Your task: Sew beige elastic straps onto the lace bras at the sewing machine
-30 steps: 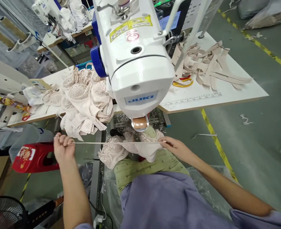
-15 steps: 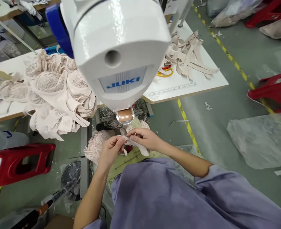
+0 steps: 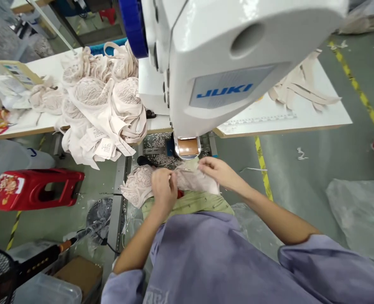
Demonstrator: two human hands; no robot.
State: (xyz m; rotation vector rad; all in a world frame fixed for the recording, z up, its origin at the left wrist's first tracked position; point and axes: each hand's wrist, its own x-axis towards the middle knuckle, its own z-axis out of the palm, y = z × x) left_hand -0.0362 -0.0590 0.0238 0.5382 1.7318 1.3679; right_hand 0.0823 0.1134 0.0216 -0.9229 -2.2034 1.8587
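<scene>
A beige lace bra (image 3: 138, 185) lies across my lap, below the white JUKI sewing machine (image 3: 231, 112). My left hand (image 3: 164, 190) is closed on its middle, beside the lace cup; the fingertips are blurred. With thumb and fingers, my right hand (image 3: 220, 172) pinches the upper edge of the bra's pale band, which is stretched out between my two hands. Just above the band is the machine's rounded metal end with a tan patch (image 3: 187, 147). Part of the bra is hidden behind my left hand.
A heap of beige bras (image 3: 101, 109) hangs over the left tabletop's front edge. Cut fabric strips (image 3: 301, 86) and a clear ruler (image 3: 259, 119) lie on the right tabletop. A red stool (image 3: 37, 188) and a black-handled fan (image 3: 37, 264) are at the left.
My hands have moved apart, and the band between them is spread wider. The view has shifted, so the machine appears further right and larger.
</scene>
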